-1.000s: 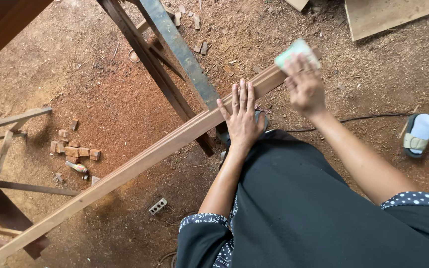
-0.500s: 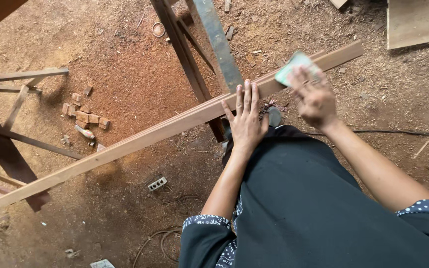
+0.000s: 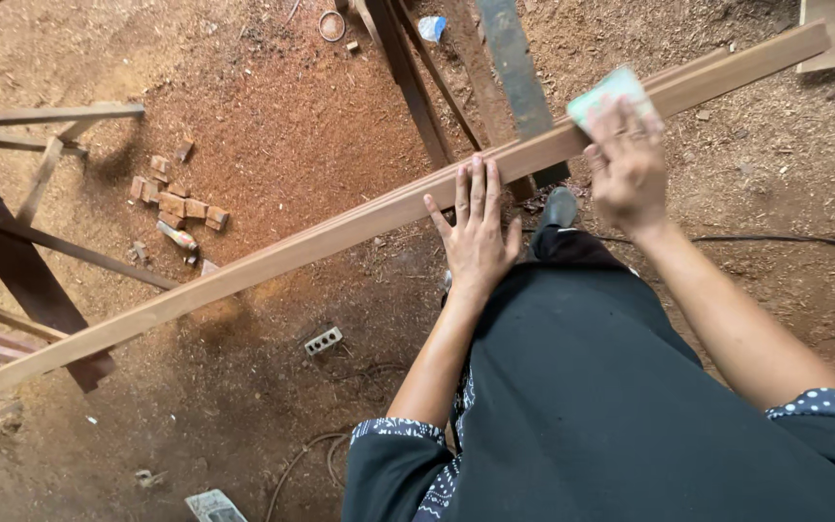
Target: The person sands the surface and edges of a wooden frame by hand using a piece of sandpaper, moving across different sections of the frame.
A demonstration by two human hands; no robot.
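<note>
At nine o'clock, small wood offcuts [image 3: 178,201] lie scattered on the sawdust floor [image 3: 273,116]. Across the middle, the long wooden strip [image 3: 340,232] runs from eight o'clock up to two. My left hand [image 3: 475,232] lies flat on it, fingers spread, gripping nothing. My right hand [image 3: 625,164] presses a pale green sanding pad [image 3: 611,92] near the far end, so sanding looks underway; how much remains, I cannot tell.

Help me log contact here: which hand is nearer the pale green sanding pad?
Right. The right hand presses on the pale green sanding pad atop the wooden strip; the left hand rests flat on the strip, apart from the pad.
</note>
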